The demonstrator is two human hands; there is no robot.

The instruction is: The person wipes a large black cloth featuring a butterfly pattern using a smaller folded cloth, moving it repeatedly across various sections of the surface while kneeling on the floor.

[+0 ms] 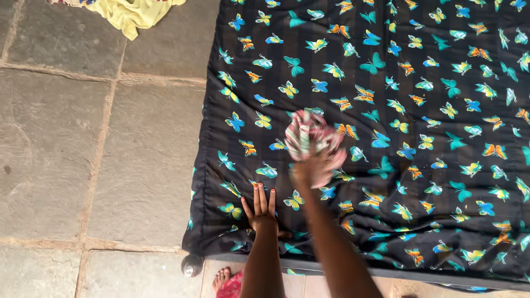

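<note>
**Bedding spread on a home's stone floor**

A household setting, likely a courtyard or veranda: large grey stone slabs (61,138) with rough joints make up the floor. A dark quilt (441,182) printed with bright butterflies lies flat across them, its corner near the bottom edge. A yellow cloth (132,14) sits crumpled on the slabs at the top edge. A bare foot (221,277) shows beside the quilt's near edge.
</note>
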